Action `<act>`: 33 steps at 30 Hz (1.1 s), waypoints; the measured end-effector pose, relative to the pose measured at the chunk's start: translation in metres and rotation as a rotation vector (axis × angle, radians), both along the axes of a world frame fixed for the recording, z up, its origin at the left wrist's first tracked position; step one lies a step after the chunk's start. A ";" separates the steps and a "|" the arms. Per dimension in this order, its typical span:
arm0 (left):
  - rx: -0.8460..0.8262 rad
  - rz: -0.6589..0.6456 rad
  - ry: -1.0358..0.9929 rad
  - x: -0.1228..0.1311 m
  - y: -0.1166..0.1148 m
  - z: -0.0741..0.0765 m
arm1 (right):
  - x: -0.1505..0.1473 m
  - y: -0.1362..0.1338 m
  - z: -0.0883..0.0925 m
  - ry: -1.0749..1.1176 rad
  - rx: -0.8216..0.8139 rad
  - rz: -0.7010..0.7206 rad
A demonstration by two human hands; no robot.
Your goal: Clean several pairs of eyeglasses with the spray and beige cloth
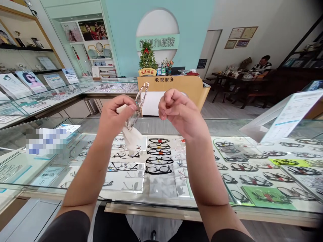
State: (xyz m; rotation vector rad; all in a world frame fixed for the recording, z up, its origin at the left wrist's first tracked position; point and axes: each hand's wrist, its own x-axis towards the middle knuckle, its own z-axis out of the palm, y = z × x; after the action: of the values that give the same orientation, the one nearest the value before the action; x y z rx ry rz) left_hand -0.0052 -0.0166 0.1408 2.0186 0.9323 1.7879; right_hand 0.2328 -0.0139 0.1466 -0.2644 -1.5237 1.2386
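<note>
I hold a pair of clear-framed glasses (138,105) up in front of me, above a glass display counter (161,198). My left hand (116,114) pinches the glasses together with a white cleaning cloth (131,136) that hangs down from my fingers. One temple arm of the glasses sticks upward. My right hand (176,111) is curled closed just to the right of the frame; what its fingers grip is hidden behind them.
Rows of spectacle frames (158,158) lie under the counter glass. A tilted sign stand (285,116) sits on the counter at right. A wooden cashier desk (174,89) stands beyond. A person sits at a dark table (242,80) far right. More showcases run along the left.
</note>
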 end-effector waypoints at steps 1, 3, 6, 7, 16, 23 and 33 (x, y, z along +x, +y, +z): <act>0.015 -0.014 -0.051 0.009 -0.002 -0.002 | 0.000 0.001 0.000 -0.004 0.010 -0.001; 0.032 -0.039 -0.134 0.021 -0.005 -0.007 | 0.000 0.002 -0.001 -0.015 0.029 -0.003; 0.036 -0.075 -0.184 0.027 -0.002 -0.015 | 0.000 0.006 -0.002 -0.039 0.049 -0.012; 0.031 -0.080 -0.184 0.027 -0.001 -0.018 | 0.000 0.007 -0.003 -0.045 0.057 -0.015; -0.030 -0.117 -0.175 0.031 0.004 -0.025 | -0.006 0.016 -0.008 -0.067 0.125 -0.126; -0.020 -0.104 -0.149 0.039 0.000 -0.024 | -0.008 0.017 -0.011 -0.091 0.146 -0.271; 0.017 -0.090 -0.171 0.043 0.006 -0.029 | -0.009 0.013 -0.013 -0.084 0.177 -0.366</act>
State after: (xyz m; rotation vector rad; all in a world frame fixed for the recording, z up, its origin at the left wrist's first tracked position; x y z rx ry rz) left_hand 0.0373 -0.0102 0.1120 1.8510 0.7662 1.8894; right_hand 0.2241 -0.0006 0.1333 -0.4603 -1.5626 0.8089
